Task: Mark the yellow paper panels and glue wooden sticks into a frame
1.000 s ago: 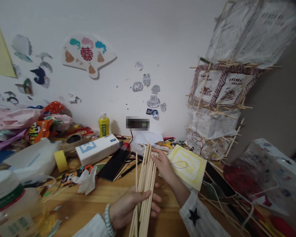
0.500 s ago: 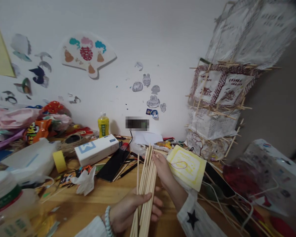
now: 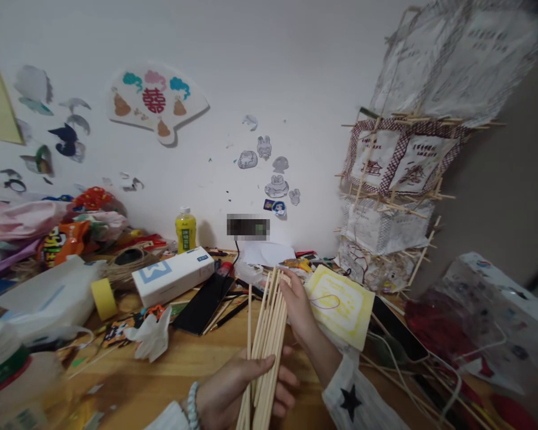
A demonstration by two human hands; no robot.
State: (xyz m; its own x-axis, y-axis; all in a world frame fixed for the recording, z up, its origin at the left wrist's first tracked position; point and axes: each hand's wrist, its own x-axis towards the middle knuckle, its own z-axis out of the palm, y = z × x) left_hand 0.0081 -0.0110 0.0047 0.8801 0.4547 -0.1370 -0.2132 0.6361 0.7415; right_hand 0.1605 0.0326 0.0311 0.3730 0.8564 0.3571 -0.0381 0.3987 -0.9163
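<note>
A bundle of thin wooden sticks (image 3: pixel 265 334) stands slanted in front of me, its upper ends pointing at the wall. My left hand (image 3: pixel 237 385) is wrapped round the lower part, thumb across the front and fingers behind. One stick on the left stands a little apart from the others. Near the top, my right hand (image 3: pixel 296 301) closes on the right side of the bundle; its fingertips are partly hidden behind the sticks. Just right of that hand lies a yellow-and-white printed packet (image 3: pixel 339 306) with a loop of thread on it.
Left on the wooden table (image 3: pixel 161 388) are a white box (image 3: pixel 174 276), a black phone (image 3: pixel 202 303), yellow tape (image 3: pixel 103 298), a crumpled tissue (image 3: pixel 150 335) and a large jar (image 3: pixel 9 370). A yellow bottle (image 3: pixel 186 230) stands by the wall. A tiered paper lantern (image 3: pixel 399 155) rises at right.
My right hand has shifted slightly right and down along the top of the bundle. The left hand keeps its hold, and the view has moved a little.
</note>
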